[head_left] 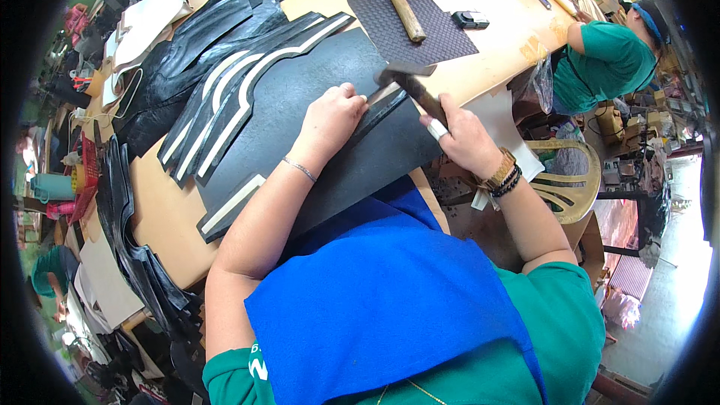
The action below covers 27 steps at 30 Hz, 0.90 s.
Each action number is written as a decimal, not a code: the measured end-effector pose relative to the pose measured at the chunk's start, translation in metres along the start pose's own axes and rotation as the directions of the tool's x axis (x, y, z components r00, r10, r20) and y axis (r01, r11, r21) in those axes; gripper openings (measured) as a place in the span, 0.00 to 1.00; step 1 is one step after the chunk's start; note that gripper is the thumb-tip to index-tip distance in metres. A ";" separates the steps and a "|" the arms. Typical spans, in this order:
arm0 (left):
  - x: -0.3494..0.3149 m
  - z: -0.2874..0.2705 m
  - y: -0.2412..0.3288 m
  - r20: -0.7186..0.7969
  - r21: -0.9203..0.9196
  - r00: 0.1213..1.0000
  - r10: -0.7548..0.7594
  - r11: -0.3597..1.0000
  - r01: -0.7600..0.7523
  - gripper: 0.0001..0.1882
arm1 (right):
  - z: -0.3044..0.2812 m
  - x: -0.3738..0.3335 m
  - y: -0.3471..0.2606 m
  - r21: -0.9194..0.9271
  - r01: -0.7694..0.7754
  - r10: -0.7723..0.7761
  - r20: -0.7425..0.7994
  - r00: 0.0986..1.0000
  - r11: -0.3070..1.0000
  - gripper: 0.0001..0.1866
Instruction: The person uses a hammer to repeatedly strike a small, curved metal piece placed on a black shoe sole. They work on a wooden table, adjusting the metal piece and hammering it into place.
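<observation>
My right hand (466, 137) is wrapped round the handle of a hammer (422, 94). The hammer's dark head is over the far end of a black leather piece (381, 114) edged with a cream strip. Fingers of my left hand (334, 118) are pinched on that piece's edge, just left of the hammer head. Part of the piece is hidden by my left forearm; its near end, with the cream strip (234, 206), shows beyond the arm. Below it lies a dark flat board (315, 67). Whether the hammer head touches the leather, I cannot tell.
Several curved black pieces with cream edges (247, 90) overlap at the board's left, near stacked black leather (217, 26). A second hammer (405, 11) rests on a dark textured mat (450, 43). A person in green (611, 60) is at the right, behind a plastic chair (566, 180).
</observation>
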<state>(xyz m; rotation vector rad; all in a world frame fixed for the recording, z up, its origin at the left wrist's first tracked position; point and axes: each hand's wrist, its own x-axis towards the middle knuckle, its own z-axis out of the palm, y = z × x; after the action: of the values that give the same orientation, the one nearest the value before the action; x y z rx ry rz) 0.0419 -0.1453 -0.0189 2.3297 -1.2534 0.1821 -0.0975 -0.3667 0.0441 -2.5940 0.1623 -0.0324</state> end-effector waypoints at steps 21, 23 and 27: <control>-0.018 -0.033 -0.007 0.147 -0.164 0.979 -0.140 0.973 0.163 0.11 | -0.006 0.023 -0.015 -0.051 0.031 -0.022 0.163 0.986 0.998 0.21; -0.020 -0.035 -0.010 0.174 -0.178 0.973 -0.150 0.967 0.181 0.10 | 0.009 0.022 -0.010 0.067 0.103 -0.111 0.112 0.988 0.992 0.20; -0.026 -0.039 -0.017 0.190 -0.249 0.971 -0.145 0.950 0.191 0.10 | 0.007 0.021 -0.017 0.031 0.102 -0.105 0.136 0.985 0.994 0.19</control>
<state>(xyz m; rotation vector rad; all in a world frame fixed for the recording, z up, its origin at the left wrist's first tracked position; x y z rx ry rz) 0.0449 -0.0995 0.0003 2.2367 -1.0722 -0.2333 -0.0743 -0.3510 0.0466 -2.5682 -0.0234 0.1063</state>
